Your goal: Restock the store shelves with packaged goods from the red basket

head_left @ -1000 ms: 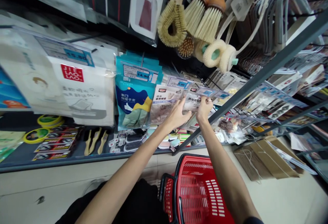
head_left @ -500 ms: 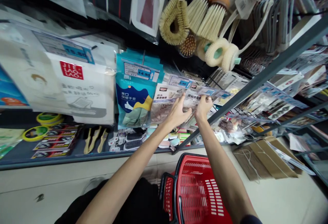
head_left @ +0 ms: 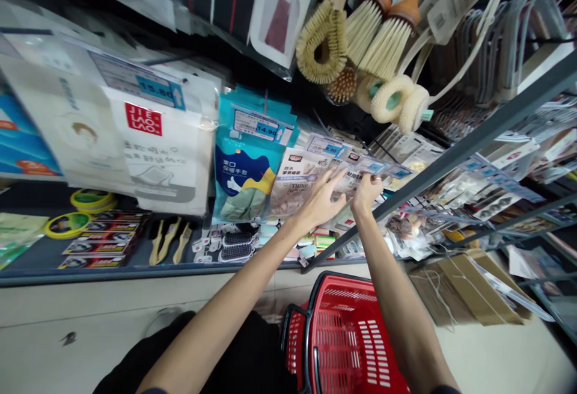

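Note:
My left hand (head_left: 321, 200) has its fingers spread in front of a hanging sleeve-cover packet (head_left: 291, 180); I cannot tell whether the fingertips touch it. Just to the right, my right hand (head_left: 367, 194) is curled at the edge of another hanging packet (head_left: 350, 178) with dark printed characters. Its fingertips are hidden, and what they hold cannot be made out. Above both hands are price labels (head_left: 325, 146). A turquoise glove packet (head_left: 246, 171) hangs to the left of them.
A red shopping basket (head_left: 322, 286) stands on the floor below my arms. A grey shelf post (head_left: 433, 171) slants past my right hand. Brushes (head_left: 383, 39) hang overhead. Hairbrushes (head_left: 237, 246) lie on the bottom shelf. Flattened cardboard (head_left: 473, 289) leans at the right.
The view has shifted, so the shelf goods appear further right. My left hand's fingers are more spread. My right hand stays curled at the packet.

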{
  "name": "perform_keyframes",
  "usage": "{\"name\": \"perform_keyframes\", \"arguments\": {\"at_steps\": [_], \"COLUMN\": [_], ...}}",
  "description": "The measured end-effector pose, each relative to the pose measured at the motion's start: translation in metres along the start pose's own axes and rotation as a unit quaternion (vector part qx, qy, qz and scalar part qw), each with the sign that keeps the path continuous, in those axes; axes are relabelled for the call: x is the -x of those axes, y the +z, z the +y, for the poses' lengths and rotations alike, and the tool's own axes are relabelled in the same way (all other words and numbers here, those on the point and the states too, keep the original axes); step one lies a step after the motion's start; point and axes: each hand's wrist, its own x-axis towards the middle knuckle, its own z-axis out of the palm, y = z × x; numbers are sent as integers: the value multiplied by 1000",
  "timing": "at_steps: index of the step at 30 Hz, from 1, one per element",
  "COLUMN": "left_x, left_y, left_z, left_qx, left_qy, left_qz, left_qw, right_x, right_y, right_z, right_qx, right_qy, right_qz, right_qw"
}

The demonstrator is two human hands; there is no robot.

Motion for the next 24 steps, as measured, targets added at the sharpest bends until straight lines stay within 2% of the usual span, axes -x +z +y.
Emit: {"name": "perform_keyframes", "arguments": {"at_steps": [6,13,18,24], "left_x": [0,-5,-3,-2], "left_y": [0,7,18,18], "left_z": [1,-1,-7,-21], "left_qx": [-16,-30,-30,-24], "left_qy": [-20,-3,-29,-49], "left_qz": [-31,-2,21,-14], "left_qw": [999,1000,999,998], "right_x": [-4,-2,-4,-10], "right_y": [2,3,0,19], "right_z": [3,10,11,23], "right_qx": [-2,-3,25,69], "right_qy": [15,52,50,33], "right_qz": [-5,-12,-18,-19], "right_qw": [1000,999,998,997]}}
